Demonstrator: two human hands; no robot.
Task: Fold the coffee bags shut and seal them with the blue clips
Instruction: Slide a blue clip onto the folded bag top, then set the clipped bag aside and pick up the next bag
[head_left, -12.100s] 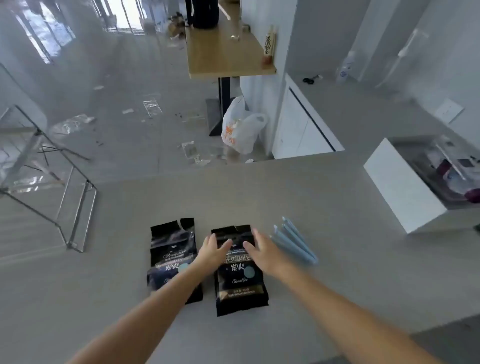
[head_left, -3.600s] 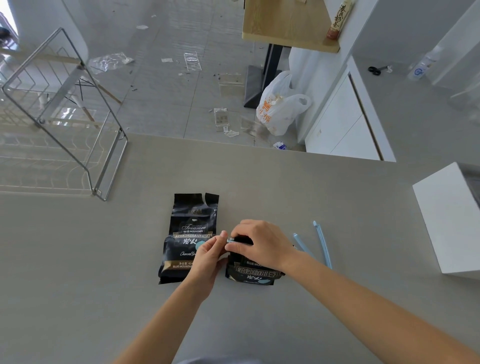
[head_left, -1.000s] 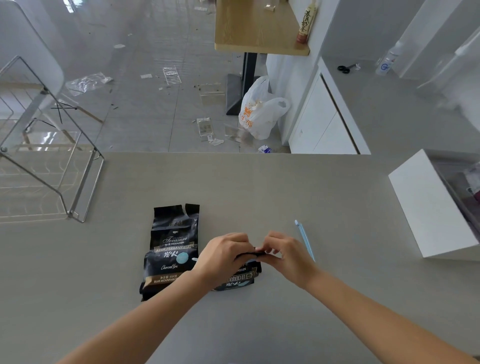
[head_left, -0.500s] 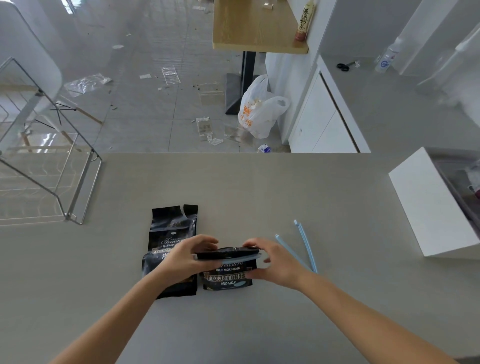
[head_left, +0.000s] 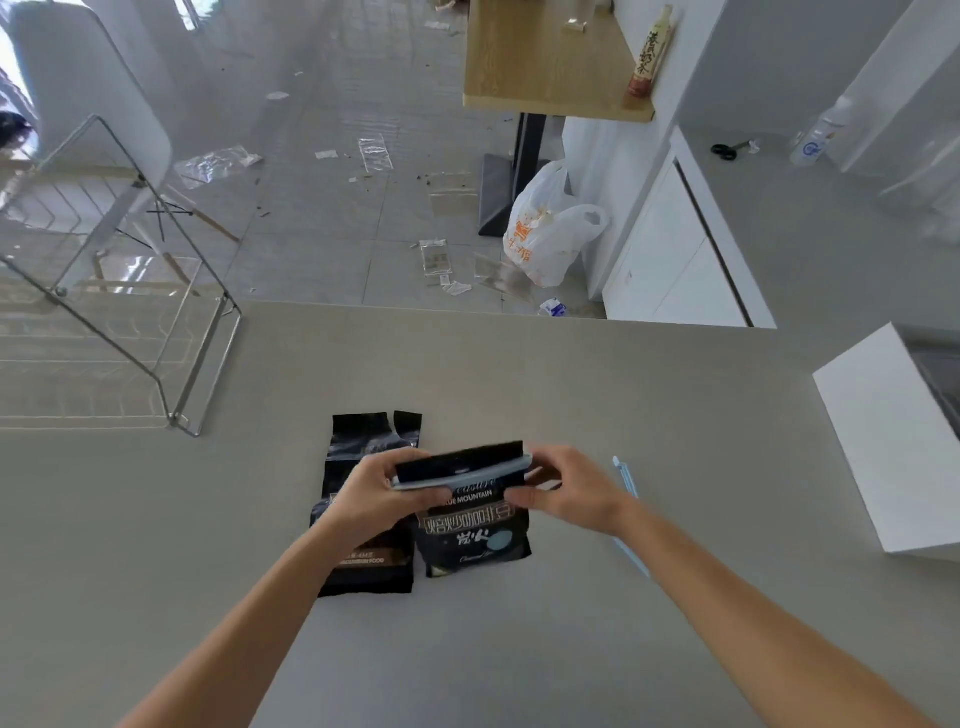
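Bag in hand: the black glossy coffee bag with white print (head_left: 472, 525) stands on the grey countertop (head_left: 571, 395), its top folded.
Clip: a long pale blue plastic clip (head_left: 462, 474) lies across the fold.
Left hand (head_left: 376, 493): fingers pinch the clip's left end and the fold.
Right hand (head_left: 563, 488): fingers pinch the right end.
Advice: press evenly along the clip until it latches, keeping the fold flat.
Waiting: the second black bag (head_left: 363, 467) lies open-topped just beside; a spare blue clip (head_left: 626, 483) is near the right wrist.

A grey countertop (head_left: 519, 649) carries everything. On it lie two black coffee bags (head_left: 470, 540), a blue clip (head_left: 626, 480) and a white box (head_left: 893, 441)
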